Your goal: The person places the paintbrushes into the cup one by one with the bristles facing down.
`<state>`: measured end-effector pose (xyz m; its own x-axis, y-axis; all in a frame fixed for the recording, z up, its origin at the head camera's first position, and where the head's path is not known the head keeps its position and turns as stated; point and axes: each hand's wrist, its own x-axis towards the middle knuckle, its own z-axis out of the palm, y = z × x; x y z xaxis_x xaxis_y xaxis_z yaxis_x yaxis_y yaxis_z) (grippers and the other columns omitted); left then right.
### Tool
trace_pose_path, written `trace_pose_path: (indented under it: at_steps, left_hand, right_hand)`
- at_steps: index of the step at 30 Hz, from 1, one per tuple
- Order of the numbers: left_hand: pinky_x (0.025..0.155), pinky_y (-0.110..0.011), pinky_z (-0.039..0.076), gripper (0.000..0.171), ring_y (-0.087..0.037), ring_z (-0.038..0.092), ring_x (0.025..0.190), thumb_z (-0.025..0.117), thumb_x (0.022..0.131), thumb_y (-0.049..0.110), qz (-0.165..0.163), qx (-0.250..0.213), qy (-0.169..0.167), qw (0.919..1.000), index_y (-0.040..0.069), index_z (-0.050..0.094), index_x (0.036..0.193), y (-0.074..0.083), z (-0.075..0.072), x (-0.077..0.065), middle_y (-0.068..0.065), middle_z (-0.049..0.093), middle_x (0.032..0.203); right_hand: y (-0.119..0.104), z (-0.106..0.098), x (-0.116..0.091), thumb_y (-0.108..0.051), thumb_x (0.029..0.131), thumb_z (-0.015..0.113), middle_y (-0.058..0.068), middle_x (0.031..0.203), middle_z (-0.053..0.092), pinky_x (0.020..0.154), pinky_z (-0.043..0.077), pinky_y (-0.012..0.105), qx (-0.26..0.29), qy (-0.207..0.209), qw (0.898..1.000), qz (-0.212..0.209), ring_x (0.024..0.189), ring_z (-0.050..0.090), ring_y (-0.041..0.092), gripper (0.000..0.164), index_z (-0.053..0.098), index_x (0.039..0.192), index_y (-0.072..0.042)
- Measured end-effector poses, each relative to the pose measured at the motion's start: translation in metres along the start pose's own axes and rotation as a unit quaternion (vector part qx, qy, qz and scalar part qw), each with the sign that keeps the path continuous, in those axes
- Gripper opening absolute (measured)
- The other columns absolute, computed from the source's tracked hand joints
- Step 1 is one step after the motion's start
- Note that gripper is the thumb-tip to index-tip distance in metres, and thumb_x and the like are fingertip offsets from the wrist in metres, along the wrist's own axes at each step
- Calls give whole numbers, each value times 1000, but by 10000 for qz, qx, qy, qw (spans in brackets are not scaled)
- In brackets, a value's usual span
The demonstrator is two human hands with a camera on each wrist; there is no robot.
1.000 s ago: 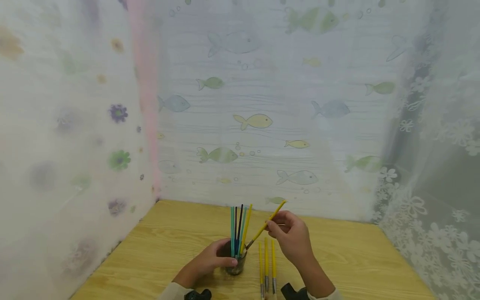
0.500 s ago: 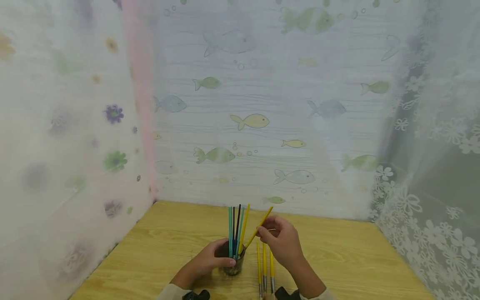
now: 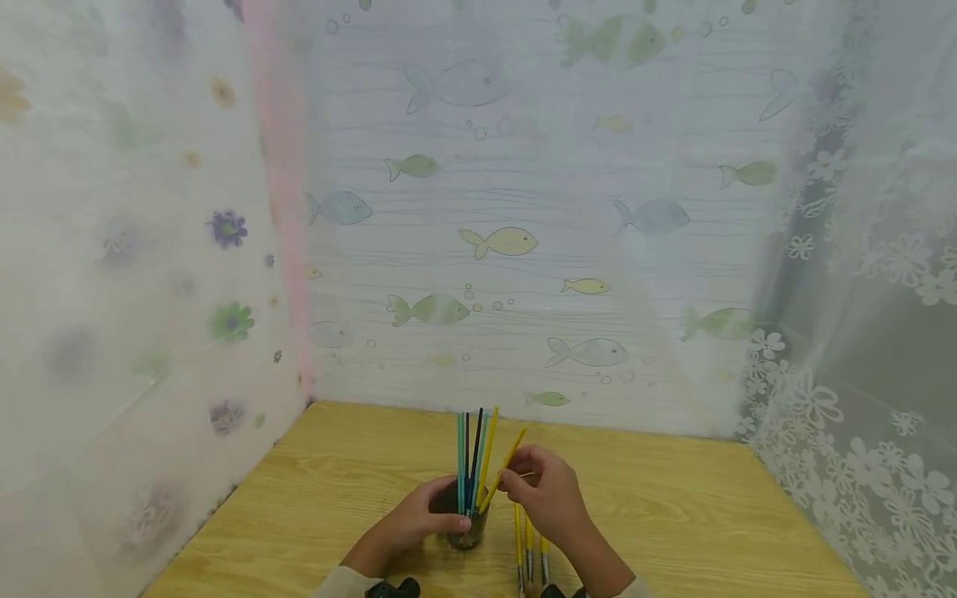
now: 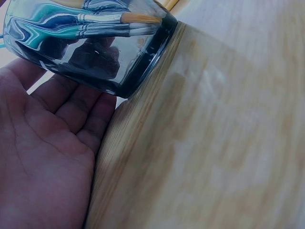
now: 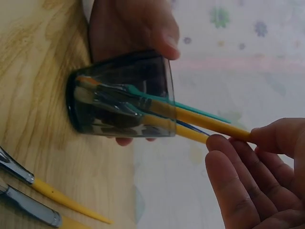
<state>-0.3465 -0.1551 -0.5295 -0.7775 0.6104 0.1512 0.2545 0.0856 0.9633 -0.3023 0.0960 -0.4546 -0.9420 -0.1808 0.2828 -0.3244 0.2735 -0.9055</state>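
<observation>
My left hand (image 3: 414, 517) holds a dark, see-through drinking glass (image 3: 468, 538) upright on the table, thumb across its near side. Several paintbrushes with teal and dark handles (image 3: 459, 453) stand in it, bristles down, beside a yellow-handled one (image 3: 489, 448). My right hand (image 3: 549, 497) pinches another yellow paintbrush (image 3: 513, 447) near the upper part of its handle. In the right wrist view this held paintbrush (image 5: 214, 124) slants over the rim, its lower part inside the glass (image 5: 155, 71). Brush tips (image 4: 138, 19) show near the glass's bottom in the left wrist view.
Three yellow paintbrushes (image 3: 529, 540) lie side by side on the wood-grain table (image 3: 359, 448), just right of the glass and partly under the right hand. A fish-print curtain (image 3: 501, 332) hangs behind the table, with flowered sheets (image 3: 149, 332) at the sides.
My right hand has moved left and down, lowering the yellow paintbrush deeper into the glass. My left hand keeps its hold on the glass. The view has shifted slightly.
</observation>
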Motion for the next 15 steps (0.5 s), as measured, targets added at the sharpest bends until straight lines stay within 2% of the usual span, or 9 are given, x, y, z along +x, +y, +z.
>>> trace_pose_path:
  at_steps: [6, 11, 15]
  left_hand:
    - [103, -26, 48, 53, -23, 59, 126, 68, 101, 21, -31, 26, -30, 10000, 11, 52, 150, 2, 0, -2, -10, 63, 138]
    - [103, -27, 48, 54, -22, 61, 124, 70, 99, 22, -95, 46, 20, 9999, 11, 53, 149, 3, 0, -2, -9, 65, 136]
    - [103, -27, 48, 56, -22, 61, 125, 70, 99, 23, -80, 18, 7, 10000, 10, 52, 150, 3, 0, -2, -10, 64, 137]
  right_hand:
    - [5, 3, 1, -16, 99, 71, 12, 99, 73, 73, 63, 32, 94, -60, 9999, 5, 86, 76, 23, 25, 65, 114, 3]
    - [7, 2, 1, -17, 99, 71, 13, 100, 74, 74, 64, 36, 156, -87, 9998, 31, 87, 76, 23, 28, 65, 116, 4]
    - [7, -2, 1, -19, 100, 71, 13, 102, 74, 73, 63, 35, 169, -122, 9998, 69, 89, 76, 27, 29, 66, 117, 4]
